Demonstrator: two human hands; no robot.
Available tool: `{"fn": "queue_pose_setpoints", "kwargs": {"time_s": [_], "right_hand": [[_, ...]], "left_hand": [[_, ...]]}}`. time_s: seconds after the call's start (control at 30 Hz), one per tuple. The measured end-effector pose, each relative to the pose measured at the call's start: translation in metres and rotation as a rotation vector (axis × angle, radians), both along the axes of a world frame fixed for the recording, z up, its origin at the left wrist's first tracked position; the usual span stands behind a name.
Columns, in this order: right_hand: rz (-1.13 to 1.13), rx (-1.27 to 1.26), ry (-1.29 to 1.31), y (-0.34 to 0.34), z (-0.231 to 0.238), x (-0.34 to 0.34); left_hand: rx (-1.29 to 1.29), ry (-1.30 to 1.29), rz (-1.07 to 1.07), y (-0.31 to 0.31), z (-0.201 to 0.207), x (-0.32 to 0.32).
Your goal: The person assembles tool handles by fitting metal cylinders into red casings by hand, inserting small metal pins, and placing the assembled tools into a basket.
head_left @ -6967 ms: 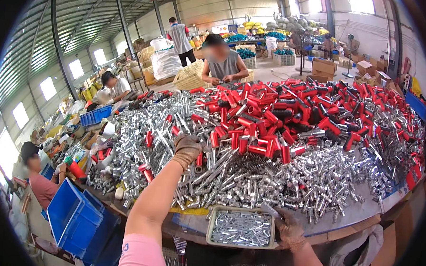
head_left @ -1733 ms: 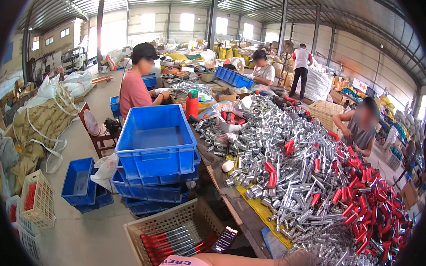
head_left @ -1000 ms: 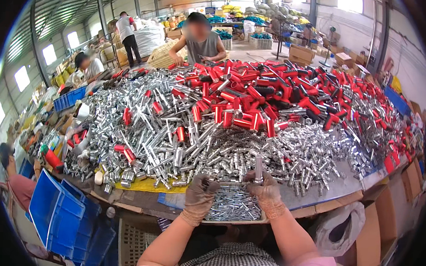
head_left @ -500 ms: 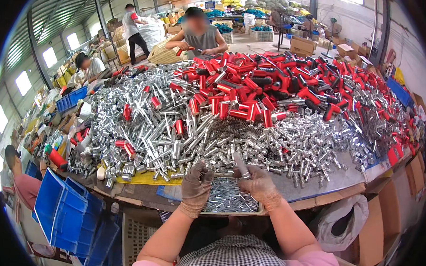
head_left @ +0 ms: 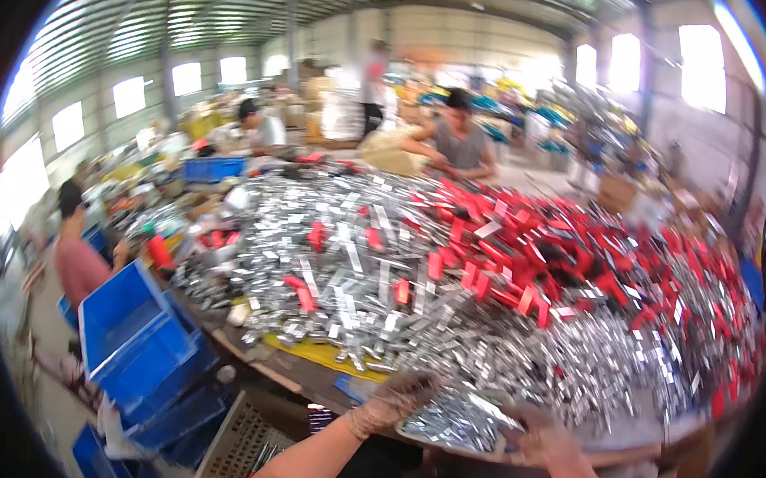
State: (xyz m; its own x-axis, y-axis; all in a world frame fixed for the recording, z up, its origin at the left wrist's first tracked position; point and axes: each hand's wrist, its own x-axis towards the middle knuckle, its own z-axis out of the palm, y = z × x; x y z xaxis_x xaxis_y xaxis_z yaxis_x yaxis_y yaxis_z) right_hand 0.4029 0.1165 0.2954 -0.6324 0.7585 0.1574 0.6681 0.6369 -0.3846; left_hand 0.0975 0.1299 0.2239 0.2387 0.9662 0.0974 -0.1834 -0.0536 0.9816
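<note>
Both my hands wear stained, pale work gloves and are smeared by motion. My left hand (head_left: 396,399) has its fingers curled over the left end of a tray of small metal pins (head_left: 456,423); whatever they hold is hidden. At the tray's right side my right hand (head_left: 543,438) is closed on a shiny silver metal tube (head_left: 490,409), which points up and to the left. Beyond my hands rises a wide heap of silver metal fittings (head_left: 356,272), with red and black handles (head_left: 519,253) piled at its right and back.
Blue plastic bins (head_left: 139,348) stand at the left, beside a beige perforated crate (head_left: 237,438) holding some metal pieces. A co-worker in grey (head_left: 464,144) sits across the heap, another in pink (head_left: 81,256) at the left. Yellow sheeting (head_left: 326,359) lies along the table edge.
The view has swung left and up, so the table and my hands appear lower and farther right. My right hand still grips the tube. The co-worker across has brought both hands together.
</note>
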Motion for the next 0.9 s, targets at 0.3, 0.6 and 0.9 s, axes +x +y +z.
{"fn": "queue_pose_setpoints", "kwargs": {"time_s": [0.3, 0.6, 0.9], "right_hand": [[-0.237, -0.341, -0.111, -0.029, 0.058, -0.043], [0.030, -0.030, -0.164, -0.036, 0.042, -0.069], [0.268, -0.223, -0.168, -0.028, 0.016, -0.076]], "left_hand": [[0.103, 0.148, -0.391, -0.033, -0.010, 0.011], [0.520, 0.800, -0.287, -0.053, 0.008, 0.025], [0.402, 0.701, -0.319, -0.067, 0.003, 0.010]]}}
